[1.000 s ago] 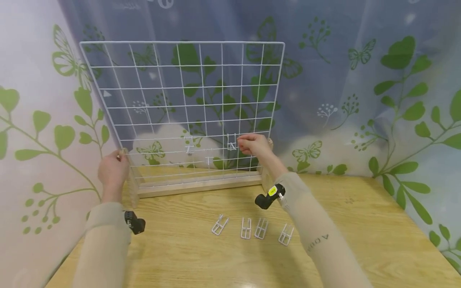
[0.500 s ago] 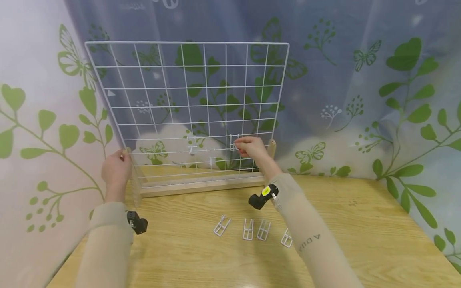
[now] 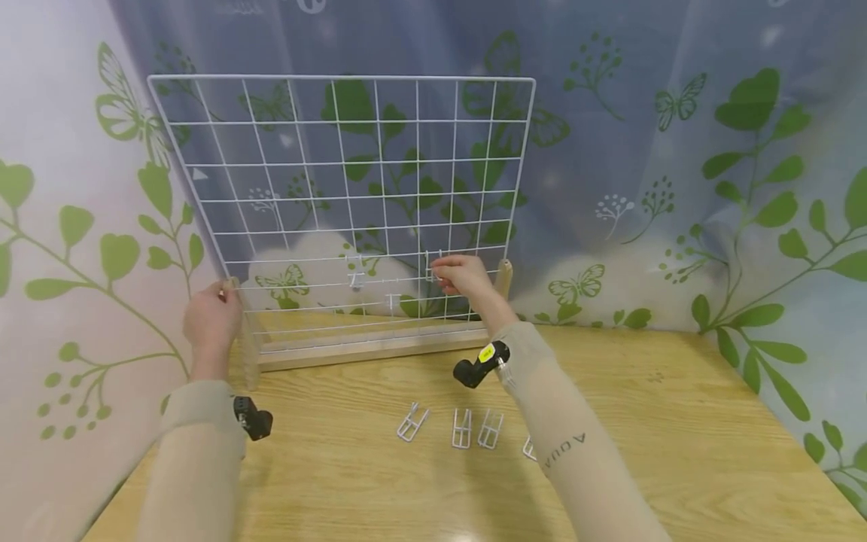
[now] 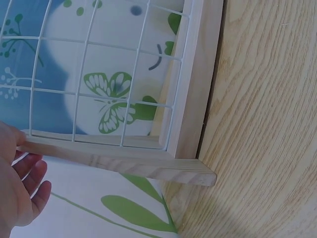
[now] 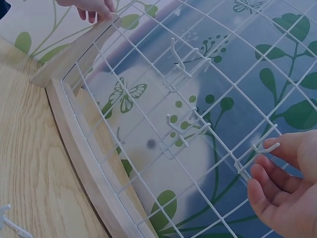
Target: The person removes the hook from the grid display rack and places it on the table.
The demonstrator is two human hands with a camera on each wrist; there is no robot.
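Note:
A white wire grid panel point(image 3: 418, 120) stands upright in a wooden stand point(image 3: 379, 348). At the stand's left end, my left hand point(image 3: 213, 320) holds the top of the wooden side post point(image 4: 64, 151), thumb above and fingers below. My right hand point(image 3: 463, 278) pinches a white wire hook point(image 5: 267, 148) on the lower right part of the grid; its fingers partly hide the hook in the head view. Two similar hooks hang to the left, the farther hook point(image 5: 184, 64) higher than the nearer hook point(image 5: 178, 131).
Several loose white hooks point(image 3: 462, 433) lie in a row on the wooden table point(image 3: 325, 467) in front of the stand; my right sleeve point(image 3: 576, 436) partly covers the rightmost. A leaf-patterned curtain point(image 3: 630, 248) hangs behind the panel.
My right hand has moved left from beside the hook, and its fingers now overlap it. The right forearm has swung left over the rightmost loose hook. My left hand stays on the post.

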